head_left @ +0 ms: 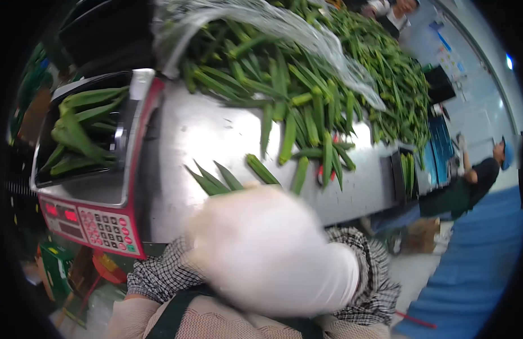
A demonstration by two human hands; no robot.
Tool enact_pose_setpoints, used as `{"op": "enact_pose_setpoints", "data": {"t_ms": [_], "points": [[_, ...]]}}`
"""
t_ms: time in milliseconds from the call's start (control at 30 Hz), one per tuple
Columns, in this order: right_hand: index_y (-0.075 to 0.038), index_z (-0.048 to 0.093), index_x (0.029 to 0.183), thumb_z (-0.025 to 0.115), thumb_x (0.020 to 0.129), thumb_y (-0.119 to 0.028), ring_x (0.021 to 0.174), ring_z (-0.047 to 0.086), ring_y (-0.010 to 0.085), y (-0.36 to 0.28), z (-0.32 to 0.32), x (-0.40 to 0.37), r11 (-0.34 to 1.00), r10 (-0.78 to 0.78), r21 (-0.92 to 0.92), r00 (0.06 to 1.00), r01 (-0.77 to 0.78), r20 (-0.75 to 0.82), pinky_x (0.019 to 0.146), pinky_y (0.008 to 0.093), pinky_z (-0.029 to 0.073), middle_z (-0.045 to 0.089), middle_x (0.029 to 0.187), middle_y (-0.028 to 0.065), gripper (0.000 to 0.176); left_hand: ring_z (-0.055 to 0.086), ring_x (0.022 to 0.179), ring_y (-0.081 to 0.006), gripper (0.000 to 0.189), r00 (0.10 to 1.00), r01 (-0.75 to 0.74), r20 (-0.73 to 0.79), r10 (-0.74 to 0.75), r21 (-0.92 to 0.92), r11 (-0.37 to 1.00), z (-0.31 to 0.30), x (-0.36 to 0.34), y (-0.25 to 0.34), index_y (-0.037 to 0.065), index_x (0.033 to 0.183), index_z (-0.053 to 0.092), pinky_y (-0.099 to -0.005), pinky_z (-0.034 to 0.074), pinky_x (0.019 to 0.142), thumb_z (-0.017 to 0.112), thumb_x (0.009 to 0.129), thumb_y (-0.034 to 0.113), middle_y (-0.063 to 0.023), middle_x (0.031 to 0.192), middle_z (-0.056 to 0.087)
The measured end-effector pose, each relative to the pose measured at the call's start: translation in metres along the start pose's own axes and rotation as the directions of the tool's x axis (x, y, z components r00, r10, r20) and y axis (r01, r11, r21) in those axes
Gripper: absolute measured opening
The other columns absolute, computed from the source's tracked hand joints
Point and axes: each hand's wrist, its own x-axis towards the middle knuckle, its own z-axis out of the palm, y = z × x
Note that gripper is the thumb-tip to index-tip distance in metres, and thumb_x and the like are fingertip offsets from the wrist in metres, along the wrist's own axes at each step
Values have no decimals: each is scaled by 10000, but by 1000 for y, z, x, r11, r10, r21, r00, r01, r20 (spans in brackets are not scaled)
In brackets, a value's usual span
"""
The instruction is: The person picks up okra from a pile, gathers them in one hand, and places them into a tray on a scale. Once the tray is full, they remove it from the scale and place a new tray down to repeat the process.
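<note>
My right hand [272, 248], in a white glove, is large and blurred in front of my chest and hides much of my left hand. My left hand [205, 229], also gloved, shows at its left side. Pointed tips of several okra pods [213, 179] fan out beyond the gloves on the left hand's side, and they appear to be held there. More okra [262, 169] lies just past the gloves on the metal table [202, 127]. The right hand's fingers are smeared, so its grip cannot be made out.
At left, a red-rimmed digital scale [94, 223] carries a black tray [121, 135] of okra. A large okra heap [380, 85] with clear plastic film [272, 20] covers the table's far side. Another black tray [398, 175] stands at right, near a co-worker [482, 178]; another person [394, 17] is at the back.
</note>
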Motion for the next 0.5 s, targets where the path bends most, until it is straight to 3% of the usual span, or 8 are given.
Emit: {"op": "enact_pose_setpoints", "data": {"t_ms": [33,67,100,267,400,433,500], "points": [[-49,643,866,648,748,-151,767,607,265,-9,-8,11,996,-73,-29,982,79,176,645,358,496,608,858,94,156,564,978,-252,494,1000,-17,4,17,-7,1000,-2,1,-2,10,1244,423,-418,457,900,572,825,224,-115,1014,580],[-49,642,865,647,749,-155,766,607,266,-18,-9,18,986,-126,-73,952,152,278,644,359,496,607,856,94,158,581,946,-254,454,999,-41,-14,43,164,986,7,-1,5,-2,1236,425,-413,483,864,548,830,161,-120,974,594],[-48,641,864,647,751,-160,765,608,266,-23,-8,23,973,-167,-91,923,210,346,643,359,496,607,854,95,160,576,961,-278,512,999,-36,11,35,157,987,6,-1,6,-5,1271,389,-464,466,884,561,818,162,-126,989,595],[-46,638,862,645,758,-182,761,609,269,-25,-6,26,938,-216,-156,875,308,433,640,361,494,604,843,97,171,573,987,-269,525,999,-31,23,28,130,991,0,-3,5,3,1286,381,-446,468,888,584,854,222,-131,1030,593],[-45,635,859,643,764,-200,757,609,272,-22,-5,26,925,-221,-174,851,338,477,637,363,493,602,835,99,183,569,992,-272,522,989,-65,143,46,134,989,-1,0,4,11,1287,378,-443,456,898,579,872,255,-134,1021,592],[-45,635,859,643,765,-205,756,610,272,-20,-6,25,926,-216,-175,850,334,481,637,363,492,602,833,99,186,560,938,-281,538,992,-86,103,67,199,976,2,-2,3,2,1262,400,-464,440,869,544,869,339,-134,984,581],[-44,633,858,642,768,-214,755,610,273,-10,-11,21,933,-170,-217,885,286,433,635,364,492,600,829,100,192,563,947,-289,513,998,-35,53,28,139,990,-4,-9,-1,-1,1243,417,-465,445,866,545,867,323,-137,989,583]]}}
